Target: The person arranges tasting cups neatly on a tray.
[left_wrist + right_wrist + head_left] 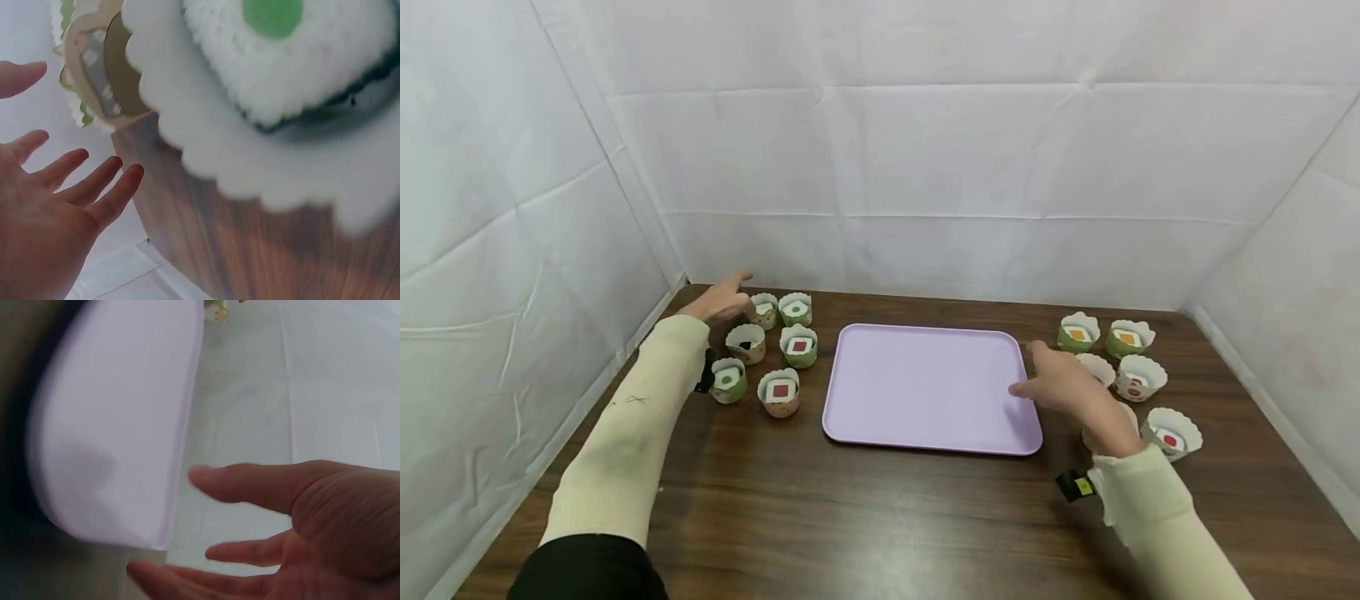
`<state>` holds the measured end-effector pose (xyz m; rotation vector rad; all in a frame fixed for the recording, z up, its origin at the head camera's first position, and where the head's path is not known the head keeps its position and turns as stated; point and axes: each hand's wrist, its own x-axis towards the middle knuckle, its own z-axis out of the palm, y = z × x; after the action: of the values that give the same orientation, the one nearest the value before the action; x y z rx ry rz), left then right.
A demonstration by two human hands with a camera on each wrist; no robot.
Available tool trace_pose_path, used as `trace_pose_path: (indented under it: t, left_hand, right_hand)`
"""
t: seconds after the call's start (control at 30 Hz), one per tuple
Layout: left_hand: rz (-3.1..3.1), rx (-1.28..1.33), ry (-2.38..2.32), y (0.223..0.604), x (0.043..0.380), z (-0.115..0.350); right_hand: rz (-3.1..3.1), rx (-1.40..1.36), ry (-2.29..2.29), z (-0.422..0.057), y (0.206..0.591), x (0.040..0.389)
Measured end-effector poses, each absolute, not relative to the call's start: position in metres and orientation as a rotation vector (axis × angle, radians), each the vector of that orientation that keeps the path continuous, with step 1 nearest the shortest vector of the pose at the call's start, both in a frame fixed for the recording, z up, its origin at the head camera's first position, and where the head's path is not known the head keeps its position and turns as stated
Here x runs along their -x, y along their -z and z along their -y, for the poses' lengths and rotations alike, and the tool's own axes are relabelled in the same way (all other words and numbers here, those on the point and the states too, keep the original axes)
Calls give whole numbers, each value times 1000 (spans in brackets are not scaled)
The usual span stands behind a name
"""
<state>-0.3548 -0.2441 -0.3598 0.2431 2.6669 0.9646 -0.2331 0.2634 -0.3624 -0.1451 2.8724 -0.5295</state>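
My left hand point(721, 302) reaches over the back left of the table, beside a paper baking cup point(764, 320). Its fingers are spread in the left wrist view, and nothing is held. Close to that wrist camera is a scalloped cup point(181, 125) with a toy-like sushi piece point(331, 56), white with a green dot. Over the right edge of the lilac tray point(925, 387) hovers my right hand point(1063, 382), thumb and fingers apart and holding nothing. Near it, white sushi pieces with orange tops point(1078, 333) sit in cups; the arm partly hides some cups.
Several patterned cups point(778, 408) with sushi pieces stand left of the tray, and several more cups point(1142, 392) stand on its right. White cloth walls point(940, 150) enclose the back and sides of the brown wooden table point(850, 517).
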Motion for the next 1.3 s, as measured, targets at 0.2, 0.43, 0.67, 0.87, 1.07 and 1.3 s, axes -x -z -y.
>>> trace_pose_path:
  t: [0.2,0.43,0.67,0.87,1.07,1.3]
  left_hand:
    - [-2690,-213,-838,366,362,243]
    - [-2704,-189,-745,366,362,242]
    - [-2692,-205,-668,371,370,243]
    - [-2709,-226,-628,370,370,242]
    - [-2710,-220,-649,372,368,248]
    - [-2724,-239,-699,368,361,254]
  right_hand:
    - [-2885,110,515,-256,382,229]
    - [-2932,132,491,-258,394,228]
    - [-2940,155,491,-262,397,227]
    - [-2870,78,560,-262,398,228]
    - [-2817,39,628,-260,398,228]
    - [-2782,32,674,-258,403,231]
